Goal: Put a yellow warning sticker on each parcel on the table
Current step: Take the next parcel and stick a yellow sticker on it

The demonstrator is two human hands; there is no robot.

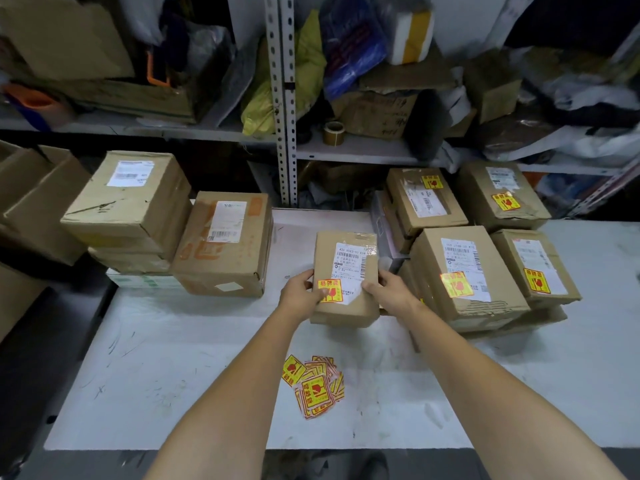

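Brown cardboard parcel [346, 306] at worktop [173, 375] centre; white shipping label [351, 261] on top, yellow-and-red sticker [330, 290] at near-left corner. We hold parcel from both sides: left hand [299, 292] fingers curled round left edge, thumb on sticker; right hand [389, 289] grasping right edge, thumb on label. Loose sticker pile [315, 386] nearer us, apart from hands. Stickered parcels [464, 271] right, unstickered parcels [225, 244] left.

A white worktop [173, 375], scuffed with dark marks, stands before grey metal shelving whose perforated upright [283, 98] rises at centre. The shelf [363, 150] behind carries a crumpled cardboard box [377, 114], a yellow bag [258, 109], a blue bag [353, 46] and a brown tape roll [333, 132]. The floor [31, 375] at left lies dark.
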